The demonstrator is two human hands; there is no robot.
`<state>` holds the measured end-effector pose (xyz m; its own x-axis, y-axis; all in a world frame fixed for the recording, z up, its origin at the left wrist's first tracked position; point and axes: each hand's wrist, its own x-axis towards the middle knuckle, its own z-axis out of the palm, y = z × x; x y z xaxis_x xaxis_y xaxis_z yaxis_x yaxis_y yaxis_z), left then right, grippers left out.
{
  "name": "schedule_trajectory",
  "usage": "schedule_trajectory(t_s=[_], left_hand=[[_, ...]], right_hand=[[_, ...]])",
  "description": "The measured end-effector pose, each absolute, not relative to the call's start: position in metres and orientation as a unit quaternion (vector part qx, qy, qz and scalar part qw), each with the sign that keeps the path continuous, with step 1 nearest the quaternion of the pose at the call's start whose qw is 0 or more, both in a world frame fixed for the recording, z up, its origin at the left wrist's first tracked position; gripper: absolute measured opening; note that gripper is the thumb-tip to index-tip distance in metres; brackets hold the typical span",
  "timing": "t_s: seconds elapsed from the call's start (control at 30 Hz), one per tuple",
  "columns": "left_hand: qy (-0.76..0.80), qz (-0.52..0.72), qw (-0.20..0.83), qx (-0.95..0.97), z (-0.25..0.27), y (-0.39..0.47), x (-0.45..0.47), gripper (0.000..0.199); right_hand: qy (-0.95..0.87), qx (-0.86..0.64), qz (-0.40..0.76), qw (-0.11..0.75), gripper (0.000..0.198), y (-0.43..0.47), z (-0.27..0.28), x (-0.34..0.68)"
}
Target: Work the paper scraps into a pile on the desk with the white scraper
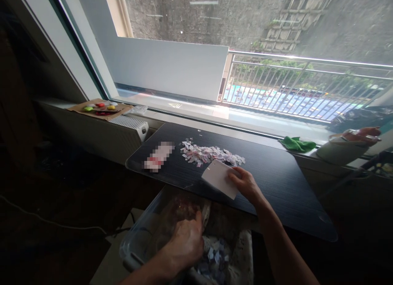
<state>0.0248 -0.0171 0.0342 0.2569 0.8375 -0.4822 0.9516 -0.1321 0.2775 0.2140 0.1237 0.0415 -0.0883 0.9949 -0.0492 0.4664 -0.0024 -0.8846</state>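
My right hand grips a white sheet of paper by its right edge, thumb on top. The paper is tilted over the front edge of the dark table, just before a pile of torn paper scraps. Lower down, my left hand is over a clear plastic bin, its fingers curled in. Its fingertips are beside a patterned cloth; whatever they hold is hidden. More paper scraps lie on the cloth below and right of this hand.
The dark table stands against the windowsill. At its left lies a pixelated red-and-white item. A green cloth and a pale container are at right; brown paper with colourful items tops the radiator.
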Motion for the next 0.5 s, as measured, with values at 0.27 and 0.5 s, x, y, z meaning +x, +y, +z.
schedule_trajectory(t_s=[0.27, 0.5], left_hand=[[0.603, -0.1, 0.28, 0.74, 0.037, -0.017, 0.026, 0.068], [0.603, -0.098, 0.28, 0.741, 0.041, -0.017, 0.027, 0.069]], right_hand=[[-0.643, -0.568, 0.432, 0.279, 0.031, 0.115, 0.042, 0.214], [-0.643, -0.578, 0.412, 0.289, 0.032, 0.111, 0.05, 0.21]])
